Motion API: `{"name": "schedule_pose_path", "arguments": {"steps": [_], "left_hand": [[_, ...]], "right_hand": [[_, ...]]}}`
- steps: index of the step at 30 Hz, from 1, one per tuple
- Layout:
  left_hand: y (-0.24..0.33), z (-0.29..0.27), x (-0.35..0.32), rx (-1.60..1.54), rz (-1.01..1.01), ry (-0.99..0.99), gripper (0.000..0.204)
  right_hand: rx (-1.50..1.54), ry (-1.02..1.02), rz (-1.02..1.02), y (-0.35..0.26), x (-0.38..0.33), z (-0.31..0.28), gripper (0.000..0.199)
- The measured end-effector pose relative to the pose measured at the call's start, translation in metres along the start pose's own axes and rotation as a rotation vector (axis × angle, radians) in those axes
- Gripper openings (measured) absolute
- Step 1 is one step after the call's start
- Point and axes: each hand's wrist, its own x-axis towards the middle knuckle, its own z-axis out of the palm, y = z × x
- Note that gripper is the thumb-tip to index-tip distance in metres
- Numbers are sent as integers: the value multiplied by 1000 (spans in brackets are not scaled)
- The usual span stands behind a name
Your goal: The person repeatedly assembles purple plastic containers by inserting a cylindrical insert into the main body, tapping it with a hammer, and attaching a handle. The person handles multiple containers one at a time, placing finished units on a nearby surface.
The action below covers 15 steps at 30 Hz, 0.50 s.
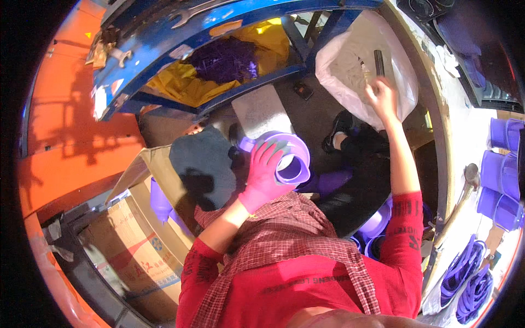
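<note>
Head view shows a purple jug (300, 146) between orange panel (82, 128) and pale worktop (462, 128).

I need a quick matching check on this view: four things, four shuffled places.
1. Purple container
2. Right hand
3. Cardboard box
4. Wrench

A. Over the white bag
B. On the blue bench
C. In the pink-gloved left hand
D. Lower left of the view

Pairs: 1-C; 2-A; 3-D; 4-B

purple pitcher (299, 144): partly hidden, left hand (264, 176) | wrench (201, 12): cropped, top edge
</note>
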Motion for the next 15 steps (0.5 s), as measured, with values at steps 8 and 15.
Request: {"name": "schedule_pose_path", "arguments": {"steps": [8,15], "left_hand": [[31,-14,22,42,-22,146,95],[73,-31,24,215,169,106,79]], "right_hand": [[723,-326,-97,-224,-121,-85,47],[234,-374,-297,-256,-144,-78,29]]}}
